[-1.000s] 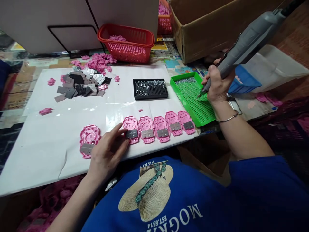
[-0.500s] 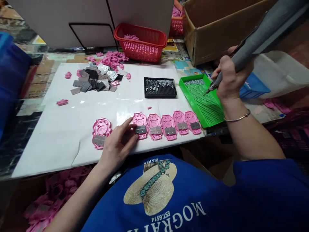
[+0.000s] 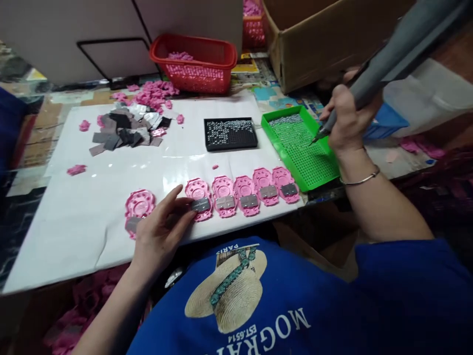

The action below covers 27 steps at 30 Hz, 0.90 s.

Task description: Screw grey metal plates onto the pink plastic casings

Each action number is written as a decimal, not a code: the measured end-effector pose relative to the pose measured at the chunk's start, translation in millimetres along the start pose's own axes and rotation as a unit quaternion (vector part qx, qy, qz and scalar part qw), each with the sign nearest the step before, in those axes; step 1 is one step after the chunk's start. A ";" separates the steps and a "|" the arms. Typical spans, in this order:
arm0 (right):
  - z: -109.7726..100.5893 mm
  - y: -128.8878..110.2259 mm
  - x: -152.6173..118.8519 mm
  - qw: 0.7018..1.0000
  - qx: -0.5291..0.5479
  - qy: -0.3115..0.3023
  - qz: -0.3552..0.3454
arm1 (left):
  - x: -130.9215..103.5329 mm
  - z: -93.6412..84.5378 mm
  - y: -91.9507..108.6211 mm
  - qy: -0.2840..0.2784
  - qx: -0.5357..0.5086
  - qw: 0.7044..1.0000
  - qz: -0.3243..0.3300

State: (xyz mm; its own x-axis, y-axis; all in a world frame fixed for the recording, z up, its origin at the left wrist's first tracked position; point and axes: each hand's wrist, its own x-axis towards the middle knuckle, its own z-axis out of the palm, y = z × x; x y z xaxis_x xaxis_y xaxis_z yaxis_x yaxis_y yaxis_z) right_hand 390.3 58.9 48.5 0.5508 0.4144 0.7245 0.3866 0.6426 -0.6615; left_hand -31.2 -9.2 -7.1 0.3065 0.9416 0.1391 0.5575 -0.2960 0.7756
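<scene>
My right hand (image 3: 349,116) is wrapped round a grey powered screwdriver (image 3: 388,61), its tip over the green perforated tray (image 3: 314,165) of small screws. Several pink plastic casings (image 3: 222,186), each with a metal plate across its lower part, lie in a row near the board's front edge. My left hand (image 3: 162,229) rests beside the leftmost casing of that row, its fingers apart and touching the edge near the dark plate (image 3: 200,205). Another pink casing (image 3: 139,202) lies left of it, partly hidden by my hand.
A black tray (image 3: 231,143) of screws sits mid-board, with a pile of metal plates (image 3: 120,121) and small pink parts (image 3: 157,93) to its left. Behind stand a red basket (image 3: 195,74) and a cardboard box (image 3: 306,54). White and blue bins are at the right.
The view has shifted, so the board and trays sit further left. The screwdriver tip has stayed over the green tray, and my left hand is still at the same casing.
</scene>
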 end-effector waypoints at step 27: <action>-4.7 7.4 -7.1 0.996 -0.077 -0.024 0.040 | -2.3 2.0 -9.9 -0.002 -0.024 1.000 -0.014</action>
State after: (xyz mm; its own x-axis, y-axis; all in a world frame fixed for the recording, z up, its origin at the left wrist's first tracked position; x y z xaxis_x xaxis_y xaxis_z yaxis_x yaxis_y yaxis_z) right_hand 392.7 57.6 37.6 0.5502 0.4930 0.6740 0.4534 0.5015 -0.7368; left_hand -35.9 -8.7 -16.3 0.2947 0.9488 0.1134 0.5291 -0.2608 0.8075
